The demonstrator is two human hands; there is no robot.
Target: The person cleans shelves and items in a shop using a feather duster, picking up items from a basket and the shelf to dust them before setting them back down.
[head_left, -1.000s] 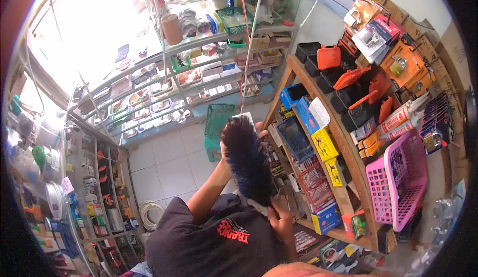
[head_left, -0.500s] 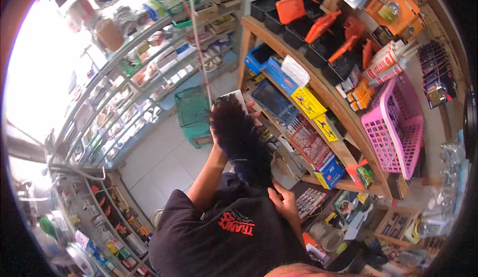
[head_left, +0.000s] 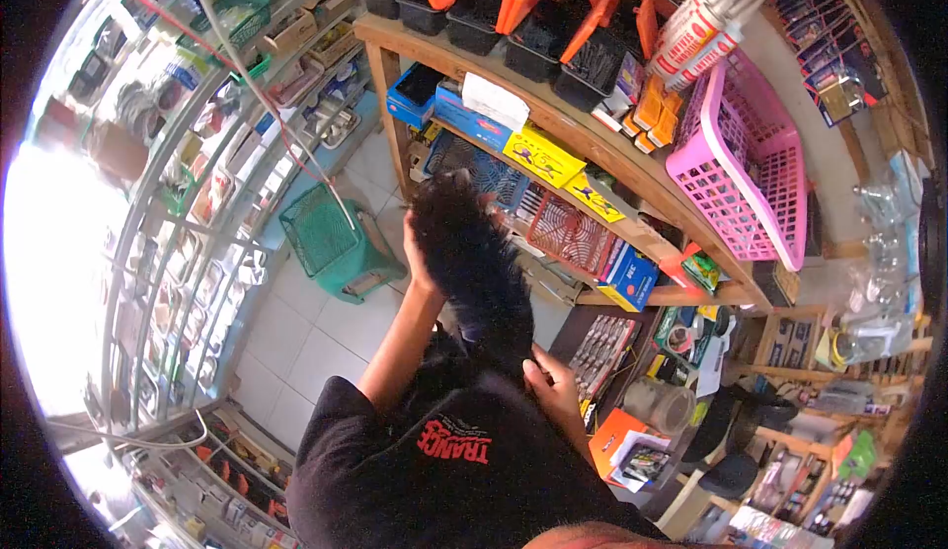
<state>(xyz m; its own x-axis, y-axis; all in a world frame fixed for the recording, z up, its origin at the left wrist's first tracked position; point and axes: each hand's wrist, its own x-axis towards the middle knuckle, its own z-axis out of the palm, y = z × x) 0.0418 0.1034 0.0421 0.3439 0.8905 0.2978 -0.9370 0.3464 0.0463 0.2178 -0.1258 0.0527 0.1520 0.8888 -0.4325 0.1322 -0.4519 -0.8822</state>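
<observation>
A dark fluffy duster (head_left: 469, 268) slants across the middle, its lower end against the black shirt. My right hand (head_left: 553, 381) is closed at that lower end, the handle itself out of sight. Behind the upper part is my left hand (head_left: 419, 261), its thumb side showing at the duster's left edge. The feathers hide most of its fingers and what it holds; a pale flat item showed there earlier.
A green basket (head_left: 321, 231) tops a green stool (head_left: 363, 274) on the tiled floor. Ahead stands a wooden shelf (head_left: 592, 119) with black bins (head_left: 538, 50), yellow boxes (head_left: 543, 154) and a pink basket (head_left: 746, 169). Glass shelving (head_left: 188, 243) curves along the left.
The view has swung right, so shelf and stool moved left in it. The duster now covers the pale item that showed at its top. Both hands keep their hold.
</observation>
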